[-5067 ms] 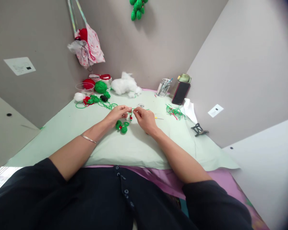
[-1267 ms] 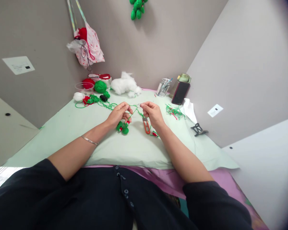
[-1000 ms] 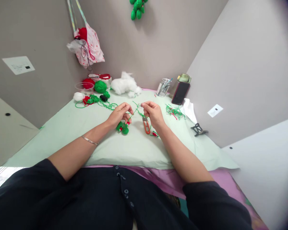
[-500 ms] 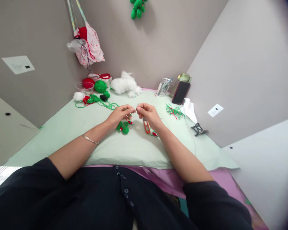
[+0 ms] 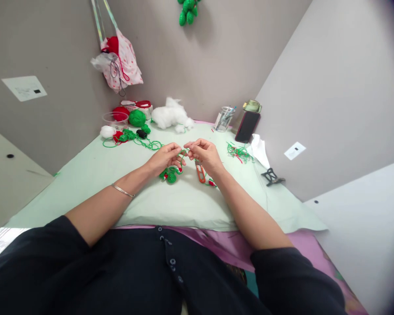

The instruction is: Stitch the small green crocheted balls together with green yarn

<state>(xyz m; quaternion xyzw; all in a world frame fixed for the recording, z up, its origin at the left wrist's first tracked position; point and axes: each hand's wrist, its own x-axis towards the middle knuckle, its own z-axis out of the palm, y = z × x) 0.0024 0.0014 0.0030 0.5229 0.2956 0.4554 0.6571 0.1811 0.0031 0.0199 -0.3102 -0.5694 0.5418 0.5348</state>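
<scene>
Over the middle of the cloth-covered table, my left hand (image 5: 166,156) pinches green yarn (image 5: 184,153) that runs down to a small green and red crocheted piece (image 5: 171,175) lying just below it. My right hand (image 5: 205,154) is closed at the fingertips close to the left one; what it holds is too small to make out. Orange-handled snips (image 5: 201,173) lie under my right hand, beside a small red and green piece (image 5: 212,182).
At the back left are a green yarn ball (image 5: 137,118), a clear tub (image 5: 115,119) and red scissors (image 5: 142,104). White stuffing (image 5: 171,114) lies behind my hands. Rightward are yarn scraps (image 5: 239,152), a phone (image 5: 248,127), a pen cup (image 5: 224,119) and a black stand (image 5: 272,176).
My right fingers have shifted slightly and the index finger is more extended. More green yarn shows between my hands, and the left fingers have moved a little.
</scene>
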